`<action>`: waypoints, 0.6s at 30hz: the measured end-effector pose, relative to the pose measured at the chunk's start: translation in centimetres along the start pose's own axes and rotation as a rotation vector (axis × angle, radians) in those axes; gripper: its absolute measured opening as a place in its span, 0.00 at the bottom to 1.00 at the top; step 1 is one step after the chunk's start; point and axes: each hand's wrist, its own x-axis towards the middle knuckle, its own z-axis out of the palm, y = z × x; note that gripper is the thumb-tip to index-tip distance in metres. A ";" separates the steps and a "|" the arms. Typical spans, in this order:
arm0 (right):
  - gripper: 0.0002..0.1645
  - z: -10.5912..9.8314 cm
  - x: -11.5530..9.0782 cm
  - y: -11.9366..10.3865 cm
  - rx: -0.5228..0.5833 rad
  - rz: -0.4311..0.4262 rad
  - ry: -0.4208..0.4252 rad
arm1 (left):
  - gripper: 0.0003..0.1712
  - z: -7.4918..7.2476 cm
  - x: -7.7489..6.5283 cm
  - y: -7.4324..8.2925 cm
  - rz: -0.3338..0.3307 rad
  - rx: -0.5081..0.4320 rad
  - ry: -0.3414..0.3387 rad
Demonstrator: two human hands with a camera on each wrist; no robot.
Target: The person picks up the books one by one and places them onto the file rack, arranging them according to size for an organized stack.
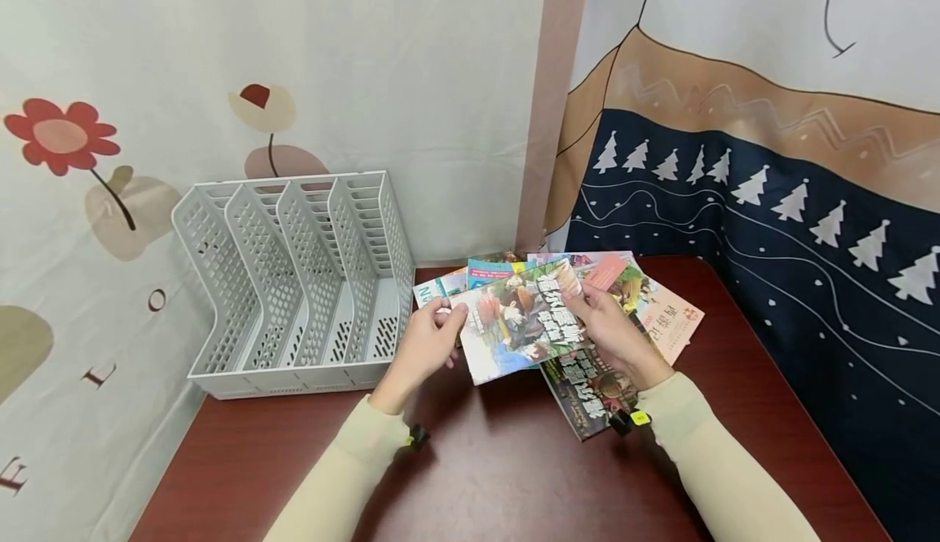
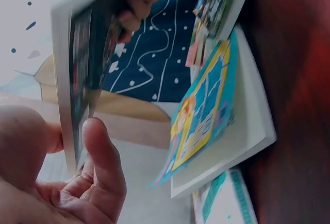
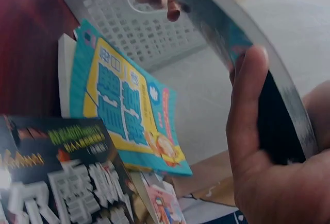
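Both hands hold a paperback book (image 1: 517, 326) with a colourful cartoon cover and white title lettering, raised over a pile of books. My left hand (image 1: 427, 339) pinches its left end between thumb and fingers. At the opposite end, my right hand (image 1: 618, 331) grips it with the thumb on the cover. In the left wrist view the book (image 2: 77, 80) is seen edge-on, with a dark cover underneath. Below the right hand lies a dark-covered book (image 1: 583, 395). A blue and yellow book (image 3: 124, 100) shows beside it in the right wrist view.
A pale grey plastic file rack (image 1: 286, 379) with several perforated dividers stands left of the pile, near the wall curtain. A cream book (image 1: 671, 313) sticks out at the pile's right. The reddish-brown table (image 1: 499, 477) extends toward me, and a patterned curtain (image 1: 808, 297) hangs along the right.
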 end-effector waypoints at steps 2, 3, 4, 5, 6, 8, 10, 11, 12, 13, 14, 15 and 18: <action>0.36 -0.5 0.2 -0.1 -0.005 0.020 -0.036 | 0.25 -0.5 0.3 0.2 -0.004 0.002 -0.019; 0.36 -0.7 0.3 -0.2 -0.010 0.031 -0.052 | 0.24 -0.7 0.4 0.2 0.003 0.021 -0.038; 0.36 -0.9 0.5 -0.2 -0.017 0.045 -0.069 | 0.22 -1.0 0.6 0.4 0.010 0.047 -0.063; 0.36 -1.1 0.6 -0.3 -0.029 0.057 -0.084 | 0.21 -1.2 0.6 0.5 0.024 0.079 -0.100; 0.37 -1.3 0.7 -0.4 -0.048 0.065 -0.100 | 0.20 -1.4 0.8 0.6 0.038 0.110 -0.142; 0.38 -1.6 1.0 -0.6 -0.076 0.098 -0.122 | 0.22 -1.5 1.0 0.8 0.082 0.176 -0.234; 0.41 -2.0 1.1 -1.0 -0.103 0.118 -0.151 | 0.26 -1.5 1.1 1.1 0.124 0.226 -0.324; 0.42 -2.1 1.2 -1.2 -0.112 0.127 -0.165 | 0.28 -1.3 1.2 1.3 0.145 0.239 -0.364; 0.43 -2.3 1.3 -1.4 -0.118 0.135 -0.174 | 0.27 -1.1 1.3 1.5 0.159 0.244 -0.399; 0.43 -2.4 1.4 -1.6 -0.116 0.148 -0.183 | 0.27 -1.0 1.3 1.6 0.169 0.244 -0.429; 0.43 -2.5 1.5 -1.8 -0.117 0.156 -0.195 | 0.26 -0.7 1.3 1.8 0.178 0.247 -0.448; 0.42 -2.5 1.6 -1.9 -0.116 0.161 -0.210 | 0.26 -0.5 1.3 2.0 0.185 0.251 -0.459; 0.40 -2.7 2.1 -2.0 -0.117 0.177 -0.233 | 0.24 0.1 1.1 2.3 0.191 0.250 -0.453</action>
